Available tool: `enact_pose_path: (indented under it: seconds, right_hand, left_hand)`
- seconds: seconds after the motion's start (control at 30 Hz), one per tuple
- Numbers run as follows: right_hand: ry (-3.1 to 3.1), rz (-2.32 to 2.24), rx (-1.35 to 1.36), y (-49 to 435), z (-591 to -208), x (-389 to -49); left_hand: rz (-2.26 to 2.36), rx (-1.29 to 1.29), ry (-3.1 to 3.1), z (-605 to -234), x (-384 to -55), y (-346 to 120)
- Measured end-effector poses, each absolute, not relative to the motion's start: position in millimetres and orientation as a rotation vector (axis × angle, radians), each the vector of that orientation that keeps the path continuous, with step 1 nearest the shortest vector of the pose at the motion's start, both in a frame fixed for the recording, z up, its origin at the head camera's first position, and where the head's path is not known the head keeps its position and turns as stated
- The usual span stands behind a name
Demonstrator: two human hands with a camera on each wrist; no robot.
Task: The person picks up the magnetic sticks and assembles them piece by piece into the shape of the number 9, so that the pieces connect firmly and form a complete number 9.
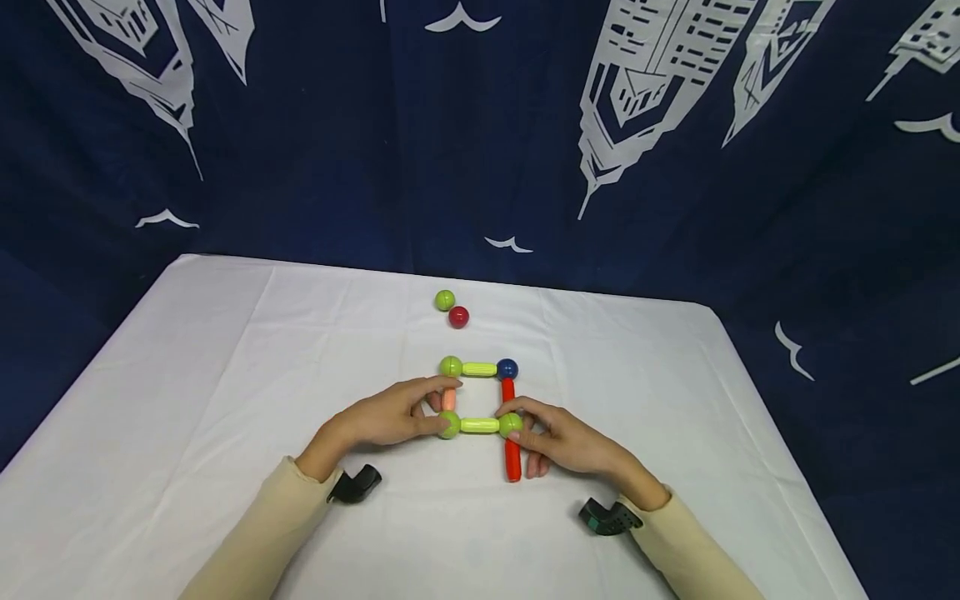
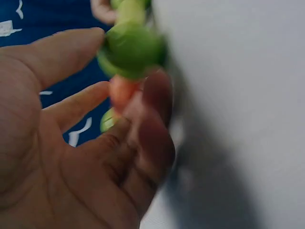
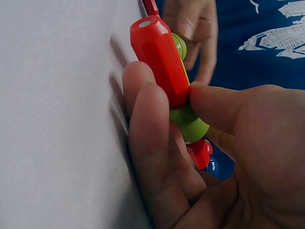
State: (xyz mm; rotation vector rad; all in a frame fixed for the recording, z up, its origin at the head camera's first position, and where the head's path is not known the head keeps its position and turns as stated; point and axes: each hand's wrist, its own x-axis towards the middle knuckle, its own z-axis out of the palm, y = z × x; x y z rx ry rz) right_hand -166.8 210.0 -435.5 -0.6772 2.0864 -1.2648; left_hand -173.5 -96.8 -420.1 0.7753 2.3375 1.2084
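Several magnetic rods and balls form a square in the head view. Its back side is a yellow-green rod (image 1: pixel 480 369) between a green ball (image 1: pixel 451 367) and a blue ball (image 1: pixel 507 369). My left hand (image 1: pixel 393 412) grips the left side, thumb on the near-left green ball (image 2: pixel 131 50), fingers about the orange rod (image 1: pixel 449 399). At the near-right green ball (image 1: pixel 511 425), my right hand (image 1: pixel 566 439) holds the corner between thumb and fingers. A red rod (image 3: pixel 159 62) sticks out from that ball towards me; another red rod (image 1: pixel 507 389) runs to the blue ball.
A loose green ball (image 1: pixel 445 300) and a red ball (image 1: pixel 459 317) lie beyond the square. White cloth covers the table (image 1: pixel 225 375). A dark blue curtain (image 1: pixel 375 150) with white prints hangs behind it.
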Motion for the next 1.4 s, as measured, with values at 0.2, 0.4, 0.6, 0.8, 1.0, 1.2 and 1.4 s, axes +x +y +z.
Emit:
enact_pose_path:
  seconds: [0.2,0.4,0.6,0.8,1.0,1.2,1.4]
  right_hand:
    - [2.101,-1.250,-0.692,206,-436,-168]
    - [2.094,-1.251,-0.674,205,-437,-168]
    - [2.086,-1.247,-0.668,206,-439,-167]
    - [2.086,-1.253,-0.673,207,-438,-167]
    - [2.095,-1.251,-0.653,212,-436,-166]
    - [2.097,-1.252,-0.639,213,-435,-166]
    - [2.102,-1.246,-0.641,213,-435,-166]
  left_hand:
    - [1.235,0.690,2.524,-403,-205,-98]
    - [1.384,0.522,2.499,-409,-245,-90]
    - [1.519,0.319,2.380,-423,-272,-81]
    - [1.484,0.260,2.361,-427,-284,-75]
    - [1.410,0.259,2.366,-424,-287,-69]
    - [1.275,0.311,2.465,-424,-283,-65]
    - [1.232,0.319,2.525,-423,-279,-65]
